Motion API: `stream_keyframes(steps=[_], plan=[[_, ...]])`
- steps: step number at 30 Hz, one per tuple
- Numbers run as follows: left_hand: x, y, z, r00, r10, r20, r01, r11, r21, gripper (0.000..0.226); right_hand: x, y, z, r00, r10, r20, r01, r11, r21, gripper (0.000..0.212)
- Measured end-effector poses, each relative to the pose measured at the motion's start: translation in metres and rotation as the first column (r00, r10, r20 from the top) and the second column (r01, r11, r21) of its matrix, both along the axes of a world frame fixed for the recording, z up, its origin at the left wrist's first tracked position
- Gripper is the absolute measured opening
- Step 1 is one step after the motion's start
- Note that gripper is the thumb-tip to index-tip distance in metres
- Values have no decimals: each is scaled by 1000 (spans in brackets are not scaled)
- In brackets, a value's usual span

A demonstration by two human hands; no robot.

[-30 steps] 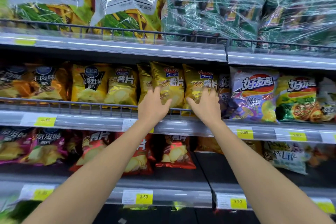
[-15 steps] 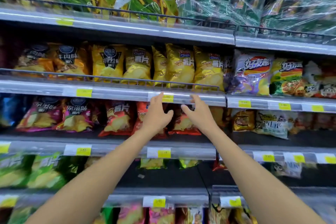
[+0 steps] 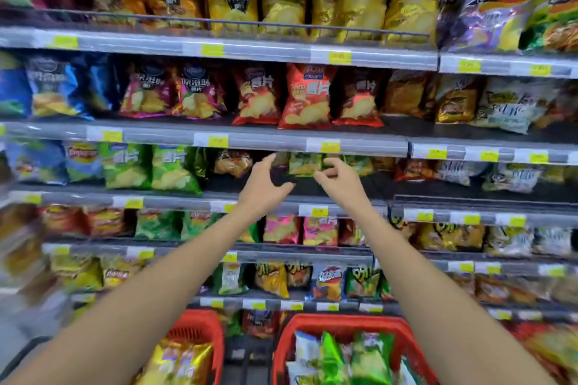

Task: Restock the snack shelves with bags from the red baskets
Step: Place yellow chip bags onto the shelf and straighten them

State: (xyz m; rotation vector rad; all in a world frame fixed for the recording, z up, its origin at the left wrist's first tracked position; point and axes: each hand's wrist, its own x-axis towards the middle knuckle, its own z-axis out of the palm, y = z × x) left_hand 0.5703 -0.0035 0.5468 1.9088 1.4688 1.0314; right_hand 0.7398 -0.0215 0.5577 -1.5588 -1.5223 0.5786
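2 empty hands: my left hand (image 3: 264, 186) and right hand (image 3: 342, 181) hover at 12 o'clock, fingers (image 3: 269, 162) loose, holding nothing; red baskets (image 3: 344, 320) at 6.

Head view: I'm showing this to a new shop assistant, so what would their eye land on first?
Two bare arms reach up the middle, the left hand and right hand side by side before a dark, thinly stocked stretch of shelf. Bright crisp bags crowd the rows around them, the red bags just above standing out. At the bottom edge, two red baskets hold more bags.
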Motion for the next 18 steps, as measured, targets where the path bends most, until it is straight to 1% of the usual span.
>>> stream_keyframes(steps=[4, 8, 11, 15, 18], plan=[[-41, -20, -40, 999, 17, 39, -14, 997, -70, 74, -41, -15, -44, 999, 33, -17, -35, 993, -111, 49], [-98, -26, -79, 998, 37, 43, -30, 989, -147, 68, -88, -21, -92, 997, 82, 11, -78, 975, -210, 49], [-153, -18, -110, 999, 35, -35, -42, 973, -226, 60, -128, -13, -127, 991, 130, 16, -119, 945, -304, 50], [-242, 3, -161, 993, 42, -107, -80, 922, -380, 52, -193, 17, -182, 986, 167, -14, -154, 871, -466, 48], [-309, 23, -200, 985, 64, -161, -132, 877, -462, 34, -248, 44, -224, 983, 181, 24, -138, 819, -557, 46]])
